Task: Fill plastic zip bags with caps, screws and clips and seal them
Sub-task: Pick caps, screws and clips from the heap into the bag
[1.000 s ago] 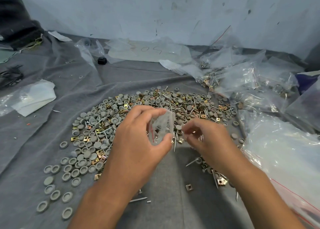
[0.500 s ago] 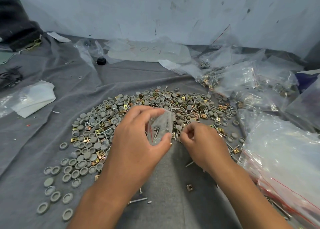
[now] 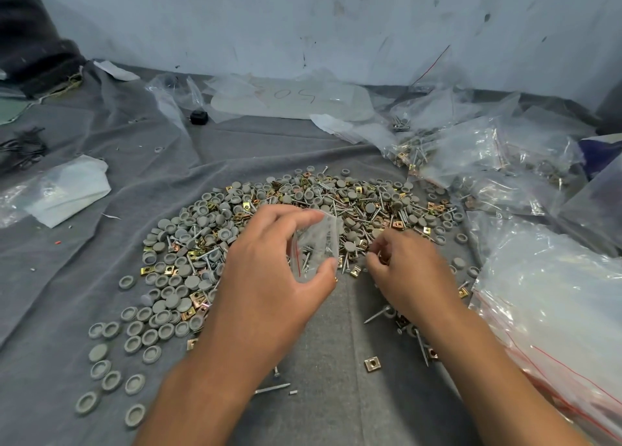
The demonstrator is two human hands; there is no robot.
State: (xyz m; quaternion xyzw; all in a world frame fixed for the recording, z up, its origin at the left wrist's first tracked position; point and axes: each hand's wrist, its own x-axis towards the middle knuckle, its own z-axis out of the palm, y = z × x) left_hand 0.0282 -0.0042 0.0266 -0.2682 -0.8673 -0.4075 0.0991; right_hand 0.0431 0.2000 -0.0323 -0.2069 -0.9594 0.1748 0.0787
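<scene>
My left hand (image 3: 269,277) grips a small clear zip bag (image 3: 314,243) with a red stripe, held upright over the grey cloth; screws show inside it. Just right of it, my right hand (image 3: 410,270) hovers low at the near edge of the pile with its fingers curled together at the tips; what they pinch is too small to tell. A wide pile of grey round caps (image 3: 188,243), silver screws (image 3: 356,206) and brass square clips (image 3: 397,223) spreads behind both hands. Loose caps (image 3: 134,385) trail to the near left.
A grey cloth (image 3: 336,344) covers the surface. Filled and empty clear bags (image 3: 488,162) heap up at the right, with a big bag (image 3: 555,294) by my right forearm. A stray clip (image 3: 372,364) and screw (image 3: 271,389) lie near. Folded plastic (image 3: 67,189) sits far left.
My right hand has dipped from beside the bag's mouth down to the near edge of the pile. My left hand keeps the bag nearly still.
</scene>
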